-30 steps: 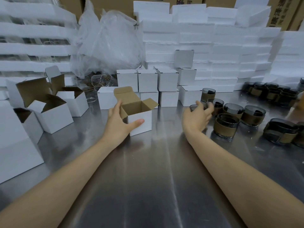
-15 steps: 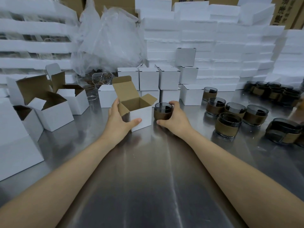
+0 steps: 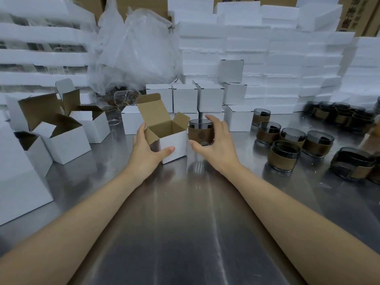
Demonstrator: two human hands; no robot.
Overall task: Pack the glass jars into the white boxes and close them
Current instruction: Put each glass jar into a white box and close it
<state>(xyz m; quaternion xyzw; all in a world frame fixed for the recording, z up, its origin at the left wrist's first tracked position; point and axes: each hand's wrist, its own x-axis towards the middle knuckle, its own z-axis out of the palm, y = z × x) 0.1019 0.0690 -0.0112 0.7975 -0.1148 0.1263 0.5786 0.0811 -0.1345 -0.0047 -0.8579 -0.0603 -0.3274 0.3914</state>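
Steel, brushed and shiny, formed the table (image 3: 185, 233) we worked at. Our left hand (image 3: 147, 153) grasped the open white box (image 3: 174, 144), thumb on its front face and fingers against its left wall. Its flaps stood up, and only bare brown corrugated card showed inside. Our right hand (image 3: 220, 147) curled round a smoky glass jar (image 3: 200, 133) with a brown band, just beside the box at its 3 o'clock. More banded jars (image 3: 284, 159) stood farther toward 3 o'clock. Closed square boxes (image 3: 185, 97) sat at 12 o'clock before stacked foam slabs (image 3: 287, 58), with open boxes (image 3: 65, 142) at 9 o'clock. Bare tabletop stretched toward 6 o'clock between our forearms.
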